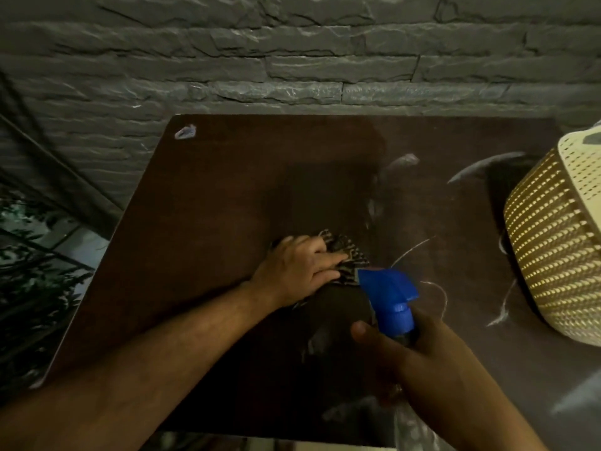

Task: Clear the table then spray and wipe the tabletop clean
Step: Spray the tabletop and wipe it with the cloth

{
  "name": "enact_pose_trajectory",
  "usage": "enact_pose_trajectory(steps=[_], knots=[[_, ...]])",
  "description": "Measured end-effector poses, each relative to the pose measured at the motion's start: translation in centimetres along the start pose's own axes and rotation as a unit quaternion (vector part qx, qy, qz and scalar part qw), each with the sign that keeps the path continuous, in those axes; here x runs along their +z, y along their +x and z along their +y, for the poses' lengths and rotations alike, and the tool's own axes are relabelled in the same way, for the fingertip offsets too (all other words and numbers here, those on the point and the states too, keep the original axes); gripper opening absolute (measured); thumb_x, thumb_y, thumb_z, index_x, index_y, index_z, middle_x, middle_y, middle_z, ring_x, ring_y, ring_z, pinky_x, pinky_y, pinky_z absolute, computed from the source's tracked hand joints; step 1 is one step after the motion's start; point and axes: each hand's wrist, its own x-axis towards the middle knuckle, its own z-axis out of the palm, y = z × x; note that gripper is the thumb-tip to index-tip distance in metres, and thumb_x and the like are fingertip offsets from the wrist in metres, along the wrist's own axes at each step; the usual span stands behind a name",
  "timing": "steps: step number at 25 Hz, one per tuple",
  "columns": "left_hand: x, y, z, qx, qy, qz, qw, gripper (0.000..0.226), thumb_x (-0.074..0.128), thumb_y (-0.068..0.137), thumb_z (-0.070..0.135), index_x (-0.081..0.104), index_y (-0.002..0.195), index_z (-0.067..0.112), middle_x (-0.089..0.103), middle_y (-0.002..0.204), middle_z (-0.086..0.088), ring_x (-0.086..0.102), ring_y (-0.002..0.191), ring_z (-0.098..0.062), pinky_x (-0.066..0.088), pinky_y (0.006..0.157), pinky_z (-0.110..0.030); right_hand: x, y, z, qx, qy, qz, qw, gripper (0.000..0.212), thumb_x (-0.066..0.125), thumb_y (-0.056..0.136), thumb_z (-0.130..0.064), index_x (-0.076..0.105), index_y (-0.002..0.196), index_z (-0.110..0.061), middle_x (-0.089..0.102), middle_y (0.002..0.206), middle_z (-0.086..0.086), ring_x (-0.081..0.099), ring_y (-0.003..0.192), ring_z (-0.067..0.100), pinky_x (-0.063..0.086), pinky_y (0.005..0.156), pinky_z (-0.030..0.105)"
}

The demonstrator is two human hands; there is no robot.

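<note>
Dim light, view from above. Worktop (211, 196): dark brown, smooth, flat, roughly square, with pale wet streaks and smears across its right half. Far left corner carries a small pale scrap (185, 132), crumpled; material unclear.

Left hand (300, 268): palm down near the middle of the worktop, fingers fairly straight and pressing flat on a cloth (346, 260). Cloth is dark with a lighter woven or printed pattern, bunched, lying on the surface and poking out past the fingertips toward the right. Bare forearm runs back to the lower left.

Right hand (419, 349): nearer the camera, to the right of the left hand and apart from it, fingers and thumb curled round the neck of a spray bottle (392, 296). Bottle head is bright blue hard plastic, angular, with a ribbed collar below; nozzle points toward the cloth and sits just beside it in the view. Bottle body is hidden by the hand.

Right edge: a cream plastic basket (553, 242), rounded wall, perforated lattice of small holes, standing on the worktop. Contents cannot be made out.

Behind: wall (292, 53) of grey rough-faced stone bricks, laid in uneven courses. Lower left, beyond the worktop edge: dark leaves (29, 265), blurred.
</note>
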Motion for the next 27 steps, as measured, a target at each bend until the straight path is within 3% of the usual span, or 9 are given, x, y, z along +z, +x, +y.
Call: enact_pose_trajectory(steps=[2,6,12,15,17,19,22,26,27], knots=[[-0.3,1.1,-0.1,-0.025,0.004,-0.013,1.000,0.040,0.048,0.093,0.047,0.058,0.129,0.033,0.056,0.100,0.001,0.053,0.092,-0.016,0.037,0.077,-0.032,0.3,-0.4,1.0,-0.001,-0.008,-0.003,1.000,0.029,0.065,0.068,-0.061,0.060,0.083,-0.037,0.073,0.071,-0.004,0.071,0.067,0.013,0.057,0.079,0.042],[-0.6,8.3,-3.1,-0.180,0.050,0.019,0.982,0.041,0.045,0.096,0.048,0.051,0.135,0.037,0.055,0.125,-0.004,0.052,0.114,-0.024,0.039,0.091,-0.037,0.7,0.2,2.3,0.007,-0.023,0.009,1.000,0.039,0.059,0.062,-0.066,0.059,0.083,-0.034,0.073,0.072,-0.002,0.070,0.068,0.013,0.056,0.079,0.041],[-0.3,14.0,-6.0,-0.263,0.062,0.042,0.962,0.042,0.043,0.097,0.048,0.050,0.136,0.035,0.051,0.135,-0.010,0.048,0.124,-0.029,0.037,0.100,-0.041,1.0,0.8,2.8,0.061,-0.053,-0.033,0.996,0.023,0.066,0.073,-0.060,0.051,0.084,-0.046,0.068,0.086,-0.010,0.065,0.081,0.005,0.047,0.073,0.025],[-0.4,13.0,-5.8,-0.248,0.049,0.035,0.967,0.042,0.043,0.097,0.046,0.049,0.138,0.034,0.048,0.140,-0.011,0.045,0.127,-0.030,0.035,0.102,-0.041,1.5,-0.4,3.1,0.088,-0.066,-0.053,0.992,0.030,0.065,0.051,-0.071,0.049,0.075,-0.064,0.070,0.087,-0.009,0.067,0.085,0.010,0.053,0.082,0.033],[-0.3,11.1,-4.9,-0.236,0.050,0.041,0.970,0.041,0.044,0.097,0.045,0.050,0.136,0.034,0.052,0.135,-0.011,0.047,0.124,-0.030,0.036,0.100,-0.041,1.6,-1.3,3.8,0.102,-0.069,-0.059,0.991,0.037,0.062,0.038,-0.073,0.048,0.071,-0.067,0.071,0.090,-0.005,0.069,0.088,0.017,0.055,0.087,0.040],[-0.3,8.7,-3.2,-0.229,0.047,0.049,0.971,0.040,0.045,0.097,0.045,0.053,0.134,0.034,0.055,0.128,-0.010,0.050,0.119,-0.029,0.038,0.097,-0.041,1.4,-2.4,4.5,0.102,-0.063,-0.037,0.992,0.035,0.069,0.050,-0.068,0.047,0.076,-0.059,0.071,0.089,-0.001,0.069,0.086,0.021,0.056,0.085,0.043],[0.0,4.4,1.6,-0.188,0.040,0.029,0.981,0.040,0.046,0.096,0.046,0.052,0.134,0.036,0.056,0.119,-0.006,0.054,0.109,-0.025,0.042,0.090,-0.039,0.5,-3.8,4.9,0.062,-0.043,0.017,0.997,0.027,0.067,0.073,-0.056,0.050,0.091,-0.044,0.072,0.076,0.004,0.071,0.065,0.019,0.059,0.073,0.041],[0.2,-4.0,7.0,0.054,0.015,-0.084,0.995,0.041,0.048,0.095,0.047,0.049,0.136,0.039,0.053,0.109,0.002,0.049,0.098,-0.014,0.036,0.083,-0.032,-0.5,-5.3,4.4,0.019,-0.024,0.042,0.999,0.027,0.062,0.077,-0.052,0.057,0.091,-0.030,0.072,0.061,0.003,0.071,0.059,0.019,0.059,0.074,0.043],[0.0,-4.7,6.2,0.067,0.008,-0.092,0.993,0.041,0.050,0.095,0.045,0.051,0.135,0.038,0.054,0.108,0.003,0.049,0.096,-0.013,0.035,0.082,-0.032,-0.7,-5.6,4.5,0.014,-0.019,0.040,0.999,0.026,0.062,0.078,-0.052,0.058,0.091,-0.030,0.072,0.061,0.003,0.071,0.058,0.018,0.058,0.071,0.041]])
